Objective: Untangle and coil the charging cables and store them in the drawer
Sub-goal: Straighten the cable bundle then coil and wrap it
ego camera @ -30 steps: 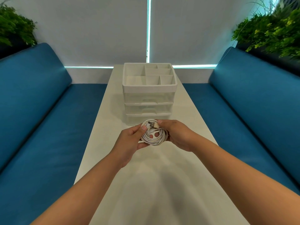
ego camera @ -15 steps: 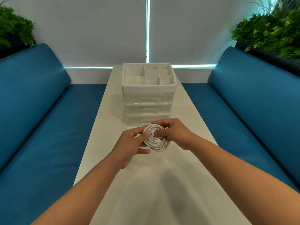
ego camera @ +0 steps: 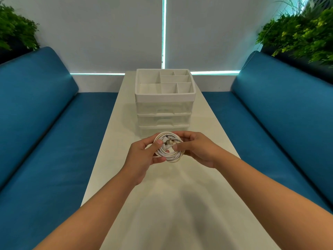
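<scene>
Above the worktop (ego camera: 207, 123), just before the closed drawer unit (ego camera: 164, 112), the white cable coil (ego camera: 169, 149) has tilted flatter over the last second, left hand (ego camera: 144, 156) and right hand (ego camera: 198, 150) both pinching it, plug ends tucked, so storing looks next.

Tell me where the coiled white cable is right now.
In the head view the coiled white cable is at centre, held above the table between the left hand and right hand, just before the drawer unit.
</scene>
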Available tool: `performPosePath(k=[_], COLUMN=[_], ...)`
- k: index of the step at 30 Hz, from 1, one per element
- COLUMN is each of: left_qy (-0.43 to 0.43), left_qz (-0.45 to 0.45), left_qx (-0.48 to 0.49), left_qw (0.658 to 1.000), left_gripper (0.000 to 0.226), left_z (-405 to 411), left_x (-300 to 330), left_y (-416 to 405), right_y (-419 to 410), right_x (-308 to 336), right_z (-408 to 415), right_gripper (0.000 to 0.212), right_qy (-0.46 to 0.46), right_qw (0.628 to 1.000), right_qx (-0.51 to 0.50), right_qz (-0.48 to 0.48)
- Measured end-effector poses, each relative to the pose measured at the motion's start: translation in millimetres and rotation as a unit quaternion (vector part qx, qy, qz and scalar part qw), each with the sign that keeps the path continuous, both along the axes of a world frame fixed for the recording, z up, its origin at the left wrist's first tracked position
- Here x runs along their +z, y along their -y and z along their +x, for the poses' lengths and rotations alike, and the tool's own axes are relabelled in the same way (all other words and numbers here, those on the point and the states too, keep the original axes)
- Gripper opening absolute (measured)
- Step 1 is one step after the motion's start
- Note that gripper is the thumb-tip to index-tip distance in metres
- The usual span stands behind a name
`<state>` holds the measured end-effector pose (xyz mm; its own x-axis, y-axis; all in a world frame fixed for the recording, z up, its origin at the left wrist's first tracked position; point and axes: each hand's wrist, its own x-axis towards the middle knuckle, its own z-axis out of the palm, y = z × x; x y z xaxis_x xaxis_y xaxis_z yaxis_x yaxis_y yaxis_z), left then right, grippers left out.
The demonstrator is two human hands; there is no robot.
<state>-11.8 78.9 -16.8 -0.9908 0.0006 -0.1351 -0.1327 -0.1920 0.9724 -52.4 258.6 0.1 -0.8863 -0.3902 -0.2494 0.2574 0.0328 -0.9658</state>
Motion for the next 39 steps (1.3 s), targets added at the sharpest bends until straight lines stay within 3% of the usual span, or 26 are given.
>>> performPosePath(k=[5, 13, 20, 23, 26, 30, 33, 39], left_qy=[-0.002, -0.015, -0.012, -0.001, 0.02, 0.048, 0.066, 0.065], left_qz=[-0.008, 0.012, 0.002, 0.009, 0.054, 0.12, 0.134, 0.027], left_qx=[-0.024, -0.018, -0.03, -0.051, -0.045, -0.034, -0.054, -0.094], left_qw=[1.0, 1.0, 0.999, 0.999, 0.997, 0.991, 0.987, 0.993], left_gripper=[0.022, 0.027, 0.024, 0.026, 0.027, 0.027, 0.021, 0.038], left_z=[3, 3, 4, 4, 3, 1, 0, -4], left_x=[-1, -1, -9, -10, -9, -4, 2, -2], left_y=[-6, -7, -6, -9, -11, -13, -11, -6], right_y=[4, 25, 20, 12, 7, 2, 1, 3], right_x=[1, -8, 2, 8, 11, 2, -2, -3], right_z=[3, 1, -1, 0, 4, 6, 7, 6], right_gripper=[0.034, 0.024, 0.04, 0.038, 0.022, 0.029, 0.02, 0.012], right_qy=[-0.114, -0.14, 0.015, 0.032, 0.048, 0.06, 0.016, -0.096], right_qw=[0.975, 0.941, 0.987, 0.994, 0.999, 0.991, 0.995, 0.995], right_qx=[-0.032, -0.159, -0.067, -0.024, -0.007, -0.045, -0.034, 0.015], right_qz=[0.187, 0.263, 0.147, 0.105, -0.004, -0.11, -0.088, 0.001])
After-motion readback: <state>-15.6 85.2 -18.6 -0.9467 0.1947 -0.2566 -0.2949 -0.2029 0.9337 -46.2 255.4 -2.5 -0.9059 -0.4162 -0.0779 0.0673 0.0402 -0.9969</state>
